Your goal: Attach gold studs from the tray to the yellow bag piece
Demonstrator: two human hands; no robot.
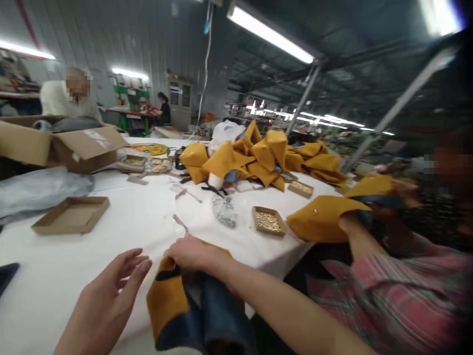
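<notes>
In the lower middle, my right hand [190, 252] grips the top edge of a yellow-and-navy sewn piece [170, 298] that looks like leather or thick fabric. It hangs partly folded, with a dark blue inner side showing; its exact kind is unclear. My left hand [105, 296] is just left of the piece, fingers curved and apart, holding nothing. A thin brownish strip [180, 223] shows just beyond my right fingertips; whether it touches them I cannot tell. Past that hand lies a clear plastic bag of small silvery parts [226, 211].
At right, a co-worker in a plaid sleeve [388, 276] holds another yellow piece [325, 217]. A cardboard tray of small gold-coloured parts [269, 221], a shallow cardboard tray [72, 215], a pile of yellow pieces [258, 153] and a large carton [86, 145] stand on the white table [133, 212].
</notes>
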